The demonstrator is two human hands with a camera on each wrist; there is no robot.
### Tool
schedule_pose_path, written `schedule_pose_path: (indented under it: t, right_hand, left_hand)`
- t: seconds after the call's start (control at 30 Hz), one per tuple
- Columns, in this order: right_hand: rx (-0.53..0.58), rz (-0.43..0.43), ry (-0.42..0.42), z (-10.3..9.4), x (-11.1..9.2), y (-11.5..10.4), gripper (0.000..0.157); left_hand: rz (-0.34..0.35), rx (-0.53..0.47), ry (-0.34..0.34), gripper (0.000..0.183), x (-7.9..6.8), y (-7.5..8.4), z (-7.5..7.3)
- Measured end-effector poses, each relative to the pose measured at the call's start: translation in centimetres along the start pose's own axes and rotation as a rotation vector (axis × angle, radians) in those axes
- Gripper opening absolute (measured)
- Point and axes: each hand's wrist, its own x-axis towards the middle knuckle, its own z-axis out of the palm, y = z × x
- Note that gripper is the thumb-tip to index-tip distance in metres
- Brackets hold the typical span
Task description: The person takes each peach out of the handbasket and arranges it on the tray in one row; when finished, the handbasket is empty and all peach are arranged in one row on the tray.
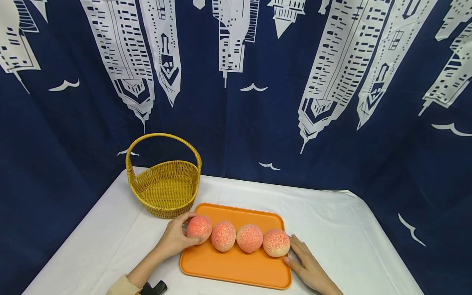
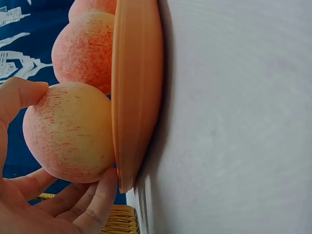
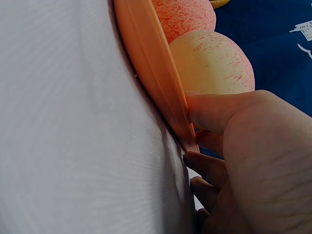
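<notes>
Several peaches with pink-red speckles stand in a row on an orange tray [image 1: 221, 266]. My left hand [image 1: 177, 237] holds the leftmost peach [image 1: 199, 229]. In the left wrist view, the thumb lies on one side of this peach [image 2: 68, 134] and the fingers curve round the other, close to the tray rim [image 2: 134, 87]. At the tray's right end is my right hand [image 1: 309, 266], beside the rightmost peach [image 1: 276, 243]. The right wrist view has its thumb tip at the tray rim [image 3: 165, 83], just below that peach [image 3: 214, 63], with loosely bent fingers along the tray's end.
A yellow wicker basket [image 1: 166, 208] with a tall handle stands behind the tray's left end. White cloth [image 1: 332, 229] covers the table. Behind it hangs a dark blue curtain [image 1: 258, 131] printed with white buildings and birds.
</notes>
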Motion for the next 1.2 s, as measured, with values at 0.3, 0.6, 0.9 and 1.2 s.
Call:
schedule_pose_path:
  t: [0.3,0.6,0.9,1.2]
  right_hand:
    - [-0.011,0.048,-0.044,-0.09,0.2,-0.1,0.066]
    - [-0.01,0.052,-0.035,-0.02,0.2,0.0,0.067]
    - [0.01,0.096,-0.058,-0.13,0.13,-0.1,0.068]
    - [-0.001,0.087,-0.054,-0.21,0.1,-0.21,0.068]
  left_hand:
    - [0.007,0.02,-0.012,0.06,-0.05,-0.23,-0.01]
    - [0.027,0.052,-0.049,0.066,-0.08,-0.45,-0.09]
    - [0.013,0.049,-0.052,0.068,-0.18,-0.31,-0.13]
    - [0.009,0.073,-0.06,0.072,-0.12,-0.37,-0.1]
